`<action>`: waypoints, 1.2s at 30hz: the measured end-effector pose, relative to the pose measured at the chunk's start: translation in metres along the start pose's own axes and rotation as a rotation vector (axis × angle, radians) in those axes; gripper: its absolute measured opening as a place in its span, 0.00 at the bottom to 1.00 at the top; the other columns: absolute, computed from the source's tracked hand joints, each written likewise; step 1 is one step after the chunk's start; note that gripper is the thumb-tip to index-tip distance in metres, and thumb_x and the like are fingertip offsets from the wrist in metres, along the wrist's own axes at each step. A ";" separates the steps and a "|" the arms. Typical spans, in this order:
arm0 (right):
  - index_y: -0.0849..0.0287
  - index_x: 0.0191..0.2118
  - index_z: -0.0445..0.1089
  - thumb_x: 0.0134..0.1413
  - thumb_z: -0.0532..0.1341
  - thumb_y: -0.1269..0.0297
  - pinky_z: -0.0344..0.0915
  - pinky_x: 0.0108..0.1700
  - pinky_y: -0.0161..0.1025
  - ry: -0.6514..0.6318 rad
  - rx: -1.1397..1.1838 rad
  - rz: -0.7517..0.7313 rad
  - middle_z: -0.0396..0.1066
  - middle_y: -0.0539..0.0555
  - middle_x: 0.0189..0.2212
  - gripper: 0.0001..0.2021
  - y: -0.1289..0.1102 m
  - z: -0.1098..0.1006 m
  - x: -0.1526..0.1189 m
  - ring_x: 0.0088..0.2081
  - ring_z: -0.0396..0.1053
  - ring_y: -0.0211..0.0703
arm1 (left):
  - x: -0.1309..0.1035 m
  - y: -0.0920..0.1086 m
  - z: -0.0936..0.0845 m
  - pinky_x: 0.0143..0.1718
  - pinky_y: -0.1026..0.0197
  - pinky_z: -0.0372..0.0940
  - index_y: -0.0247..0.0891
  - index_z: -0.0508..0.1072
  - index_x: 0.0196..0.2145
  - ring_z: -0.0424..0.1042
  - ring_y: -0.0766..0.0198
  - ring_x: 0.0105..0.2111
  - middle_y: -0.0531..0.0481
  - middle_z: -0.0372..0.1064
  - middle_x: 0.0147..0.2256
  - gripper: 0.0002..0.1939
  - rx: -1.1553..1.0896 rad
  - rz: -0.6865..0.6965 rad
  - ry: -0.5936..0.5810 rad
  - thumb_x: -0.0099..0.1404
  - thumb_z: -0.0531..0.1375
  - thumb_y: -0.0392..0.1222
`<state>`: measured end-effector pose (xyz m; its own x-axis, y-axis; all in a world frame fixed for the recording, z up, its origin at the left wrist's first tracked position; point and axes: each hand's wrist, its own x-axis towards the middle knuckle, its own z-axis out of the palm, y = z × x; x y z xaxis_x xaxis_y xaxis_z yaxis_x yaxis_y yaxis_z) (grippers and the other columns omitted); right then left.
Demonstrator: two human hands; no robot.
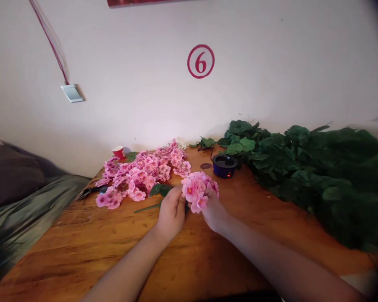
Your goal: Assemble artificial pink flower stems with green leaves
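Observation:
My left hand (171, 211) is closed around the green stem (147, 208) of an artificial flower, whose end sticks out to the left. Dark green leaves (160, 189) show just beyond its knuckles. At the right of that hand is the flower's cluster of pink blossoms (195, 191), with yellow centres. My right hand (214, 213) is closed at the right side of the cluster, its fingertips partly hidden by petals. Both hands are held above the wooden table (189, 256), close to each other.
Pink artificial flowers (145, 167) lie heaped at the back left, near a red paper cup (118, 152) and a dark-handled tool (93, 191). A small blue pot (225, 166) with a lit red switch stands behind my hands. Green leaves (302, 163) pile along the right.

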<state>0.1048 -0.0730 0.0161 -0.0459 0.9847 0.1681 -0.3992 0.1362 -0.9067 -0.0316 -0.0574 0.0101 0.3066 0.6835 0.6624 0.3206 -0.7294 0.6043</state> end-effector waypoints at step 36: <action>0.55 0.25 0.59 0.49 0.62 0.51 0.58 0.19 0.31 0.163 0.124 0.146 0.61 0.47 0.19 0.16 -0.015 -0.001 0.004 0.20 0.60 0.34 | 0.002 0.017 -0.008 0.46 0.57 0.68 0.40 0.67 0.58 0.71 0.61 0.42 0.46 0.72 0.42 0.24 0.067 0.155 -0.061 0.66 0.61 0.48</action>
<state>0.1113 -0.0711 0.0295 0.0326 0.9989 -0.0346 -0.5088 -0.0132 -0.8608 -0.0330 -0.0692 0.0253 0.4097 0.5652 0.7160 0.3238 -0.8239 0.4651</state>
